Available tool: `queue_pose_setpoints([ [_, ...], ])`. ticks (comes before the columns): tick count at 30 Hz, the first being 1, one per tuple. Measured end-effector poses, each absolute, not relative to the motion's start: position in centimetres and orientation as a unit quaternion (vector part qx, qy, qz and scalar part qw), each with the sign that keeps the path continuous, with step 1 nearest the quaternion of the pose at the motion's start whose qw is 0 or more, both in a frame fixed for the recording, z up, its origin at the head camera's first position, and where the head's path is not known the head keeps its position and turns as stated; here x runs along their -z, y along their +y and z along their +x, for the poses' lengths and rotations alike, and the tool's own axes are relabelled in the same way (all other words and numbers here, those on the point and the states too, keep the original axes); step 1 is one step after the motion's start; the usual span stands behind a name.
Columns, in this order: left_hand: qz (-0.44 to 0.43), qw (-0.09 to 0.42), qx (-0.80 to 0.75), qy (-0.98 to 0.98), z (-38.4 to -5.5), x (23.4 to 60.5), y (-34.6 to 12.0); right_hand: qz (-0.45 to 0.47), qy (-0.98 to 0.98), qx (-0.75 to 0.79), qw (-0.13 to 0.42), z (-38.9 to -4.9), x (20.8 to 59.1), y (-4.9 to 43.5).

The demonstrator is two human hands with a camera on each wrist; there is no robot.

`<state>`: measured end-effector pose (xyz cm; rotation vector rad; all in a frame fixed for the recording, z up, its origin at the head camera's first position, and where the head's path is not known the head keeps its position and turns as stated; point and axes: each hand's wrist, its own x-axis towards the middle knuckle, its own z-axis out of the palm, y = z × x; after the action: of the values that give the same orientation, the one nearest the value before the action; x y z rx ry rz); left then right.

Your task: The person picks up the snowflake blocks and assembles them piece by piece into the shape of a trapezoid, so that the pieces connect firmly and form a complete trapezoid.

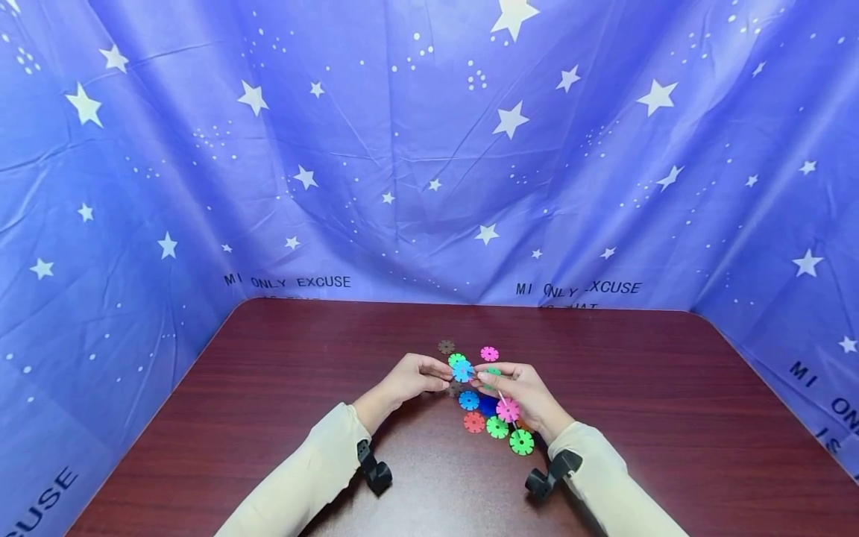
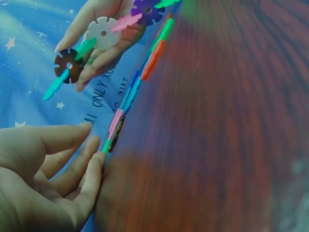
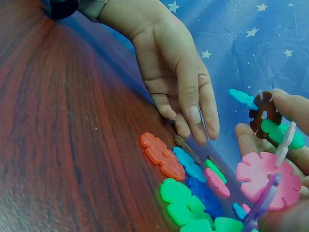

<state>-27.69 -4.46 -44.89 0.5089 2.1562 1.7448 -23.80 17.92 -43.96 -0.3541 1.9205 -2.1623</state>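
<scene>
My right hand (image 1: pixel 526 391) holds a chain of notched plastic snowflake discs, pinching it near the brown disc (image 3: pixel 265 115). Linked along it are a light blue disc (image 1: pixel 461 371), the brown one, a green one (image 3: pixel 282 134), a white disc (image 2: pixel 103 34), a pink disc (image 1: pixel 508 409), a purple disc (image 2: pixel 148 10) and a green disc (image 1: pixel 521 442) at the near end. Just left of the light blue end is my left hand (image 1: pixel 408 377). Its fingers are loosely bent and apart, low over the table, with nothing visible between them.
Loose discs lie on the dark red table (image 1: pixel 268 418) beneath the hands: a red one (image 1: pixel 473 423), a blue one (image 1: pixel 468 400), a green one (image 1: pixel 497 427), a pink one (image 1: pixel 489 353), a brown one (image 1: pixel 446 347) and others. A starry blue cloth (image 1: pixel 429 149) hangs behind.
</scene>
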Motion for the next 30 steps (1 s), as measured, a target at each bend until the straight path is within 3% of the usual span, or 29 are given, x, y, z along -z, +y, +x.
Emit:
queue_pose_setpoints([
  [14, 0.177, 0.111, -0.501, 0.84, -27.81, 44.64, -3.56, -0.112, 0.66, 0.733, 0.122, -23.74, 43.81, 17.89],
  [30, 0.251, 0.126, -0.451, 0.847, -27.21, 44.25, -4.44, -0.106, 0.663, 0.732, 0.116, -23.54, 43.8, 17.9],
])
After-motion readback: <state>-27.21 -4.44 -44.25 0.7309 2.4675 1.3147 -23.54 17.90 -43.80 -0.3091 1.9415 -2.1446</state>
